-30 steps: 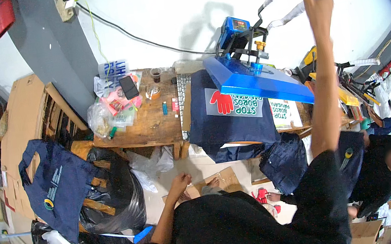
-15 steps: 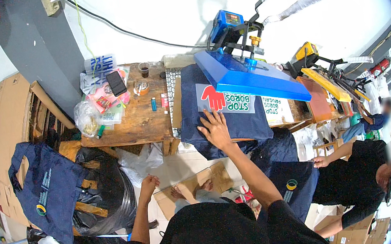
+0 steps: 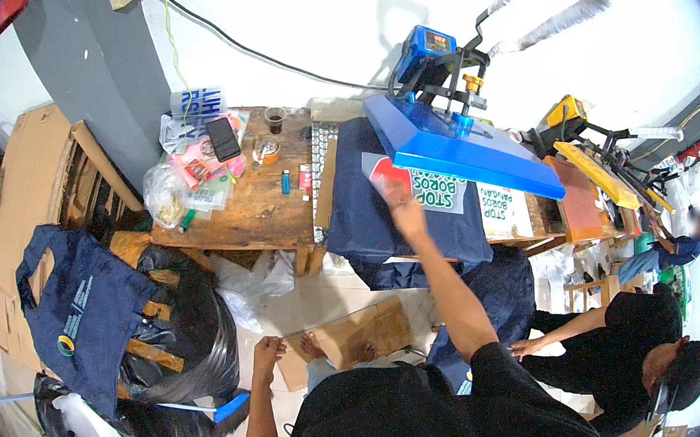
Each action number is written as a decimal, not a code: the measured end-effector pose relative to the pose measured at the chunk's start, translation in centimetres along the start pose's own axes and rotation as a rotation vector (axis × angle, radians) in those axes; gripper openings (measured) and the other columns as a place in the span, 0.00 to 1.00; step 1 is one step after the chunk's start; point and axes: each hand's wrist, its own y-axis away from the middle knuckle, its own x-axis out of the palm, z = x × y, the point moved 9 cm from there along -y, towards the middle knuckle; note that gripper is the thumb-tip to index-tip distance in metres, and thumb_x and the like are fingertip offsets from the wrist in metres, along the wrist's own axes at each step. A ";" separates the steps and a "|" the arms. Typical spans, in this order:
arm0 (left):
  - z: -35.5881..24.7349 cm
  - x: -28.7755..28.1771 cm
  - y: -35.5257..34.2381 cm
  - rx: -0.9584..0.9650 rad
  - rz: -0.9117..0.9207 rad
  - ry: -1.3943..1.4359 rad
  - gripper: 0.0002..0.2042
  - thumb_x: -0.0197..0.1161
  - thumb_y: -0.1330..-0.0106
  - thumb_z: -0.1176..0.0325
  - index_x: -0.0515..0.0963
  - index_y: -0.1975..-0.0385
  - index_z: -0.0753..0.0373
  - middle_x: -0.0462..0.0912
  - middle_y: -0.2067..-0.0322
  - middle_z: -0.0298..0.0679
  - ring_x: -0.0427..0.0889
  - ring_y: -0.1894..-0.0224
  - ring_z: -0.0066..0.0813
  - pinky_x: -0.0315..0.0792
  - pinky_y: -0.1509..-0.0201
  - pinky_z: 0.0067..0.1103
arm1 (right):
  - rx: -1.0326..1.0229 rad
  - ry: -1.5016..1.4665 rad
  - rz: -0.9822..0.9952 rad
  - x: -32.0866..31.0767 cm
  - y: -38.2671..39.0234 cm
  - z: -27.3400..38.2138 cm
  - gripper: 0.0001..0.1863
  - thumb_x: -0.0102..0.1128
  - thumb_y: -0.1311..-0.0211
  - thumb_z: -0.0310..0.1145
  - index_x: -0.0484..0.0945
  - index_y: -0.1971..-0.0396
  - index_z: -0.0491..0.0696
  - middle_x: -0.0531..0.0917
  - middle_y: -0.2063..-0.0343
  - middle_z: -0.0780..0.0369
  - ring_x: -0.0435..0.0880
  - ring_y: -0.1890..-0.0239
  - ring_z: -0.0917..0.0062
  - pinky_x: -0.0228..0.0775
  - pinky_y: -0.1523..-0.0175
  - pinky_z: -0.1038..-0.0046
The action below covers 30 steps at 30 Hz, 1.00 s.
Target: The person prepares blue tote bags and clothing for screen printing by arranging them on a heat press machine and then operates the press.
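A navy cloth (image 3: 362, 239) lies over the lower plate of a blue heat press (image 3: 485, 167), its near edge draping off the table. On it is a clear transfer sheet (image 3: 457, 204) with a red hand shape and green lettering, partly under the raised, tilted blue upper plate. My right hand (image 3: 396, 197) is over the red shape, smeared by motion, so its fingers cannot be made out. Low above the floor, my left hand (image 3: 268, 357) hangs with its fingers curled closed and nothing visible in them.
A wooden table (image 3: 227, 227) holds a phone (image 3: 224, 139), a dark drink (image 3: 274, 120), an ashtray (image 3: 266, 150) and a lighter (image 3: 285, 182). At left hangs a navy bag (image 3: 84, 311) beside black plastic sacks (image 3: 186, 346). A co-worker (image 3: 624, 350) stands close at right. Farther along is a yellow press (image 3: 596, 173).
My right hand has moved up from the cloth's near part onto the red print. The view has shifted slightly. The co-worker has moved lower, and the navy cloth at their hand has shifted.
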 end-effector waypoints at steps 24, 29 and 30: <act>-2.5 42.3 12.5 1.095 0.906 -1.434 0.37 0.67 0.47 0.56 0.61 0.38 0.64 0.62 0.37 0.48 0.53 0.30 0.47 0.39 0.28 0.51 | -0.414 -0.126 0.426 -11.4 31.1 -14.9 0.09 0.61 0.44 0.29 0.84 0.64 0.44 0.85 0.62 0.56 0.82 0.55 0.64 0.71 0.47 0.65; -4.1 37.5 10.8 0.430 0.723 -1.274 0.22 0.62 0.39 0.51 0.76 0.50 0.58 0.80 0.57 0.51 0.78 0.52 0.52 0.70 0.47 0.40 | -0.377 -0.308 0.713 -12.2 27.4 -12.5 0.12 0.62 0.40 0.36 0.83 0.60 0.46 0.84 0.59 0.56 0.82 0.53 0.65 0.69 0.44 0.64; -3.7 35.2 10.4 0.479 0.604 -1.219 0.20 0.63 0.39 0.52 0.78 0.54 0.59 0.81 0.63 0.52 0.79 0.57 0.53 0.72 0.52 0.40 | -0.362 -0.331 0.723 -11.8 26.4 -12.0 0.14 0.62 0.39 0.37 0.83 0.58 0.46 0.83 0.56 0.56 0.81 0.51 0.64 0.68 0.43 0.63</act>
